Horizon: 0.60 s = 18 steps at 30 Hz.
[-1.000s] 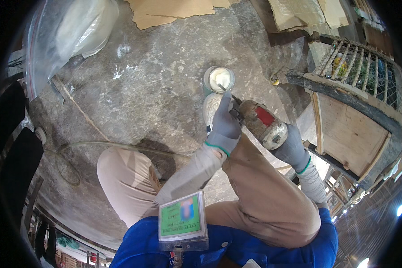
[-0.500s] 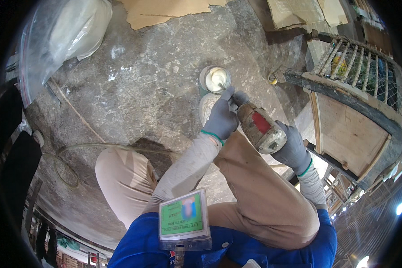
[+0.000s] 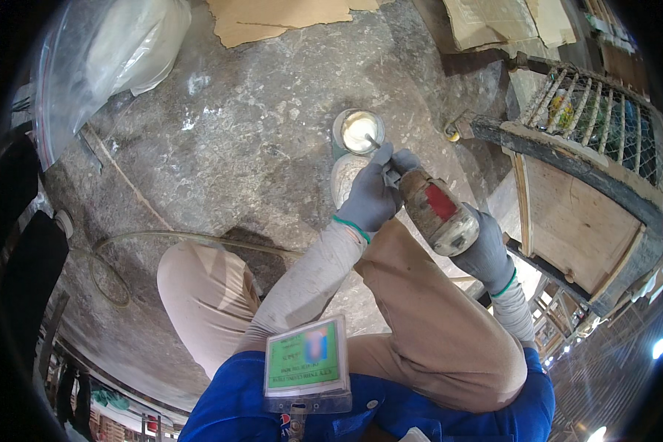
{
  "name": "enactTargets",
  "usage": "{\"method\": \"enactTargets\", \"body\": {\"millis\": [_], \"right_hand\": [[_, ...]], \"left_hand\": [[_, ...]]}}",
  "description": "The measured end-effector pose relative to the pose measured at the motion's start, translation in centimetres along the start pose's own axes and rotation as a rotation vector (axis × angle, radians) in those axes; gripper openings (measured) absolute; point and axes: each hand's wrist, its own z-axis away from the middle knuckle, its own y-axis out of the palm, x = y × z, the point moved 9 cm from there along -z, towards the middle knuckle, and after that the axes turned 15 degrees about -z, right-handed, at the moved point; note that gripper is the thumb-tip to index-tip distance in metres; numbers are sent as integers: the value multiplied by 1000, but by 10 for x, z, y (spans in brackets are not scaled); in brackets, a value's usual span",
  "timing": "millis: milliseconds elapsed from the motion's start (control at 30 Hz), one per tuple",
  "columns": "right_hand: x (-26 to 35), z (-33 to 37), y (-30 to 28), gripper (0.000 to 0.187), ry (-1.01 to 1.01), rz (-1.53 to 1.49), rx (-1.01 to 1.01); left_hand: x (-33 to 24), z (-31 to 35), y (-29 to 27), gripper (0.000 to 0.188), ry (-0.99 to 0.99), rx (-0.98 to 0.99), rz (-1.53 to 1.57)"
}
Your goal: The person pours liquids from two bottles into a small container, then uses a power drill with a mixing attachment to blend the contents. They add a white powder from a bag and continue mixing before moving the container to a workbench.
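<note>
My right hand (image 3: 486, 247), in a grey glove with a green cuff, grips the rear of a worn power drill (image 3: 429, 214) with a red patch. Its handle is mostly hidden. My left hand (image 3: 370, 195), gloved alike, is closed around the drill's front end. From there a thin metal rod (image 3: 372, 139) slants into a round can (image 3: 337, 133) of cream-coloured paste (image 3: 357, 127) on the floor. Just below the can is a pale rounded shape (image 3: 343, 177), partly covered by my left hand; I cannot tell what it is.
A wooden frame with bars and wire mesh (image 3: 589, 177) stands close on the right. A white-filled clear plastic bag (image 3: 136, 48) lies at the far left. Torn cardboard (image 3: 280, 18) is at the far edge. A hose (image 3: 162, 236) curls across the concrete floor by my left knee.
The drill and both hands have shifted slightly right. More of the rod shows above the paste, whose surface looks different. Both hands keep their grip.
</note>
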Motion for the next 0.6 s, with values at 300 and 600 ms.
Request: {"method": "enactTargets", "body": {"millis": [300,600], "right_hand": [[-5,-9,5,33,-44,-13,-48],[-1,-5,8,36,-48,-65,-105]], "left_hand": [[-11,-6,-1,27,28,23,82],[-16,-4,2,23,27,9,35]]}}
